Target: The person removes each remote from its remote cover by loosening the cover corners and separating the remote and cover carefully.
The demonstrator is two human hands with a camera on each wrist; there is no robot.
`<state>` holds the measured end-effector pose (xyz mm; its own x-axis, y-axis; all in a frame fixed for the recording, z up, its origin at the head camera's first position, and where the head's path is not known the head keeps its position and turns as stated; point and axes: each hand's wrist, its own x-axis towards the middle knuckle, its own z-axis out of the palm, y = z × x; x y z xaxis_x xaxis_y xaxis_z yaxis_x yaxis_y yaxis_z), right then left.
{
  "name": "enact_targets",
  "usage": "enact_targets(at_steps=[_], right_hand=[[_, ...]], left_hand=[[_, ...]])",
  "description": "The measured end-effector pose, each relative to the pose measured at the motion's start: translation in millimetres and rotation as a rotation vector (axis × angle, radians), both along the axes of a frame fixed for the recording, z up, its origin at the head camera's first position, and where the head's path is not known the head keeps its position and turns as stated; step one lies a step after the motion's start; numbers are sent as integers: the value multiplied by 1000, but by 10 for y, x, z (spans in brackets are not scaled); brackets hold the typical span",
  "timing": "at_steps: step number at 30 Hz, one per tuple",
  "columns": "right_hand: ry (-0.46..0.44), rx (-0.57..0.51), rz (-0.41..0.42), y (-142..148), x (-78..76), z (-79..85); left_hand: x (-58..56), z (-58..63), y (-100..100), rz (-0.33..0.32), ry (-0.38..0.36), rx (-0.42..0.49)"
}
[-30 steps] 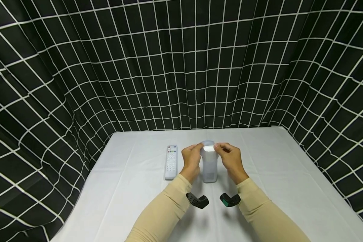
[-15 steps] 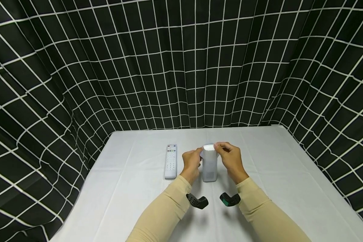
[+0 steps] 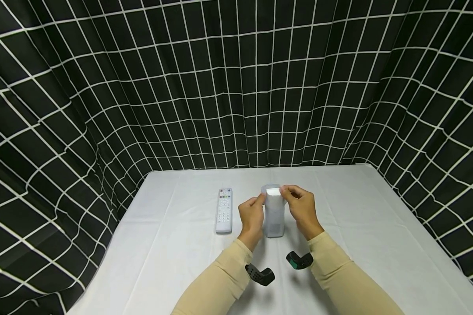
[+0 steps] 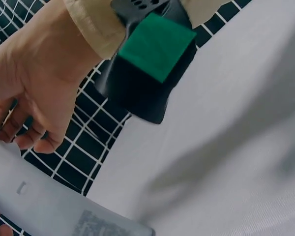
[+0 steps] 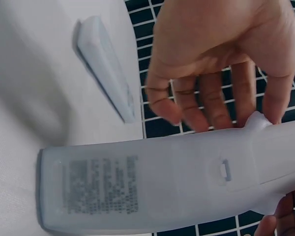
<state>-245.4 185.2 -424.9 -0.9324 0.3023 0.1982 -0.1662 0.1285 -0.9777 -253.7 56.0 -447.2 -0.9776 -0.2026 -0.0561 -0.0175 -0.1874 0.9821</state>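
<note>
A remote control (image 3: 273, 192) stands upright on the table between both hands, its back toward me. A translucent soft cover (image 3: 275, 221) encloses most of it, leaving its white top end bare. My left hand (image 3: 252, 214) pinches the cover's edge at the left, where the right wrist view shows a bunched fold of cover (image 5: 257, 120) beside the thumb. On the opposite edge, my right hand (image 3: 301, 206) pinches the cover near the top. In the left wrist view the right hand (image 4: 44, 73) appears upper left; only fingertips of the left hand (image 4: 4, 230) show there.
A second remote control (image 3: 224, 211), pale and buttons up, lies on the white-covered table (image 3: 173, 245) left of my left hand. A black curtain with a white grid (image 3: 236, 87) surrounds the table's back and sides. Black straps (image 3: 260, 274) sit at both wrists.
My left hand has shifted slightly right and nearer to me. The cover's flap behind the remote's top dropped out of sight half a second ago and shows again now. The right hand stays put.
</note>
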Motion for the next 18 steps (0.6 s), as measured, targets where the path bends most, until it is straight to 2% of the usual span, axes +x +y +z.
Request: enact_targets(at_steps=[4,12,18], right_hand=[[-8,2,-1,7,6,7],[2,13,14,17,17,9],[-5,22,37,36,29,21]], left_hand=[[30,28,4,-10,25,1],[-32,45,14,7,-40,82],[-81,4,19,6,-95,63]])
